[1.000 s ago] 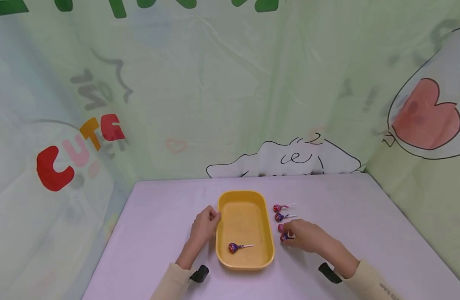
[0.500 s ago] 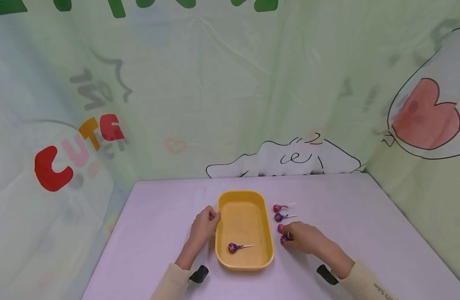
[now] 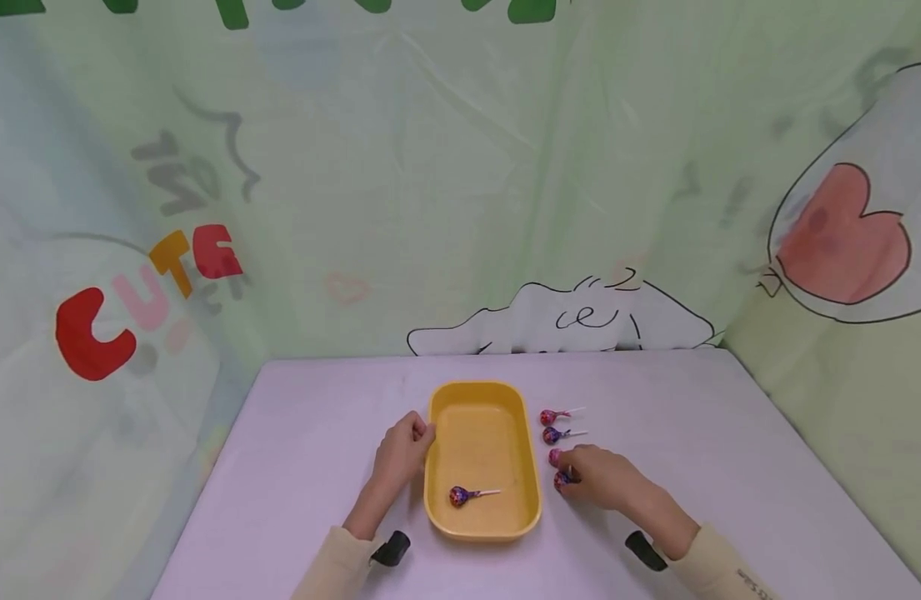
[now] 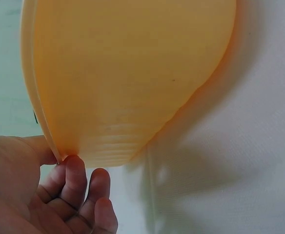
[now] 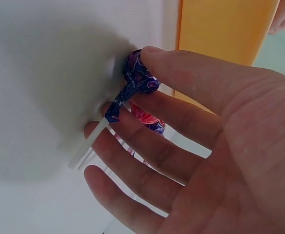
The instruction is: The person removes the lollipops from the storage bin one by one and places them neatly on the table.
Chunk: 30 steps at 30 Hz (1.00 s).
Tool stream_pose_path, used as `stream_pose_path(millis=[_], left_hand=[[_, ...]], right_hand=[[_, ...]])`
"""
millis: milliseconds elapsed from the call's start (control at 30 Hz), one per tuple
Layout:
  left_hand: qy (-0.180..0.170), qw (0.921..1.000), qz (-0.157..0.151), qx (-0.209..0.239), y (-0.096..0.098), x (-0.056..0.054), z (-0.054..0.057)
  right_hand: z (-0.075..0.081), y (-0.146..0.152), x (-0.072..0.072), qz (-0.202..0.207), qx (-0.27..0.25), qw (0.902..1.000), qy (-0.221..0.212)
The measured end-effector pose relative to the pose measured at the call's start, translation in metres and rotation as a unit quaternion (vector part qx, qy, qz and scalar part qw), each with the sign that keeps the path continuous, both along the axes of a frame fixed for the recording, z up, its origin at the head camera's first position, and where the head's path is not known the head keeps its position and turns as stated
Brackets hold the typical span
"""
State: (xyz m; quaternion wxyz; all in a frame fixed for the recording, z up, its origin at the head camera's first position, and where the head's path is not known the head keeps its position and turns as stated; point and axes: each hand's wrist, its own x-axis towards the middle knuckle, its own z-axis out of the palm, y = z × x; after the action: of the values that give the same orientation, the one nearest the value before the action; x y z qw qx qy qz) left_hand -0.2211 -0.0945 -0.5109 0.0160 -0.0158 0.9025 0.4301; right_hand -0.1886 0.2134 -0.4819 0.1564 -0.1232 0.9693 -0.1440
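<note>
My left hand [image 3: 402, 450] pinches the left rim of a yellow tray [image 3: 484, 417] between thumb and forefinger; the left wrist view shows the tray's outer wall [image 4: 132, 63]. Inside the tray lies one purple-wrapped lollipop, its white stick pointing right. Just right of the tray, my right hand [image 3: 603, 477] pinches another purple-wrapped lollipop [image 5: 140, 73] by its head, thumb on one side and forefinger on the other. Its white stick [image 5: 89, 144] lies across my other fingers. A pink-wrapped lollipop [image 3: 555, 457] sits just beyond, partly hidden by that hand.
Farther back beside the tray lie a red-wrapped lollipop [image 3: 550, 417] and a purple-wrapped lollipop [image 3: 553, 435], sticks pointing right. The table [image 3: 325, 400] has a pale lilac cover. Printed curtains [image 3: 340, 167] hang behind and at both sides.
The head view has shifted slightly. My right hand has drawn a little nearer with the purple lollipop at its fingertips. The left hand keeps its hold on the tray rim.
</note>
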Motion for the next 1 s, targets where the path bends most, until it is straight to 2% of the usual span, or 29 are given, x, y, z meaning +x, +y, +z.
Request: stream_pose_path(millis=[567, 800, 1000], left_hand=[[-0.001, 1.0000, 0.006, 0.004, 0.000, -0.001, 0.001], [0.018, 0.9998, 0.003, -0.001, 0.001, -0.002, 0.001], [0.016, 0.9999, 0.000, -0.005, 0.000, 0.000, 0.000]], right_hand=[[0.003, -0.002, -0.005, -0.016, 0.006, 0.9994, -0.029], [0.013, -0.003, -0.004, -0.006, 0.003, 0.9998, -0.017], [0.021, -0.008, -0.002, -0.020, 0.001, 0.9996, -0.021]])
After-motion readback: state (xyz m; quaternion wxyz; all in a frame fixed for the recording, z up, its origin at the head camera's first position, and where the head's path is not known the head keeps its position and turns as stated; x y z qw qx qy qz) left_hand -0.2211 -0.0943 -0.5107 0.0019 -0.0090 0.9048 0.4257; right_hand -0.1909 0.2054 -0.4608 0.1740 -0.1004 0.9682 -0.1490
